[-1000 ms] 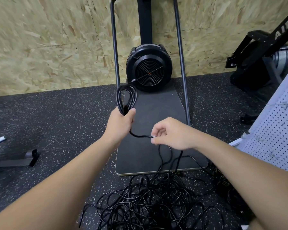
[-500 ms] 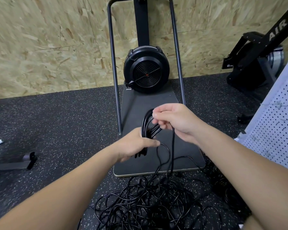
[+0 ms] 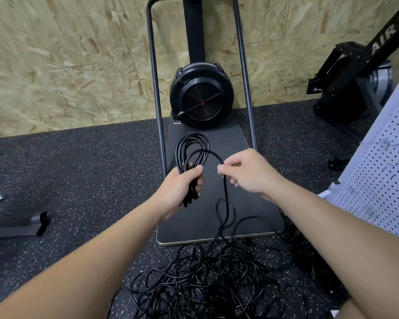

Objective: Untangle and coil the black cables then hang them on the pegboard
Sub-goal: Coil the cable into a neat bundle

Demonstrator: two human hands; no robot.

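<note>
Speckled black rubber flooring (image 3: pixel 83 171) ran up to an OSB-panelled wall (image 3: pixel 55 65), with a black fan-wheel exercise machine (image 3: pixel 201 97) standing on its dark base board (image 3: pixel 217 203) in the middle. Left of centre, the left hand (image 3: pixel 179 187) was curled round the gathered strands of a partly wound coil (image 3: pixel 192 153), whose loops stood up above the fist. Just to its right, the right hand (image 3: pixel 249 172) pinched the running length of cable (image 3: pixel 226 199) between thumb and fingertips, a fresh loop arching from it back to the coil. Below, that length dropped into the tangled pile of black cables (image 3: pixel 207 279) on the floor.

To coil well, each new loop probably wanted matching to the size of those already held, the pinch sliding lightly so kinks could twist out, and the pile being drawn from slowly so knots did not tighten.

Far right stood the white pegboard (image 3: pixel 382 180). Behind it, a black machine (image 3: pixel 359 72) bore white lettering reading "AIR", with a further letter cut off at the frame's edge.
</note>
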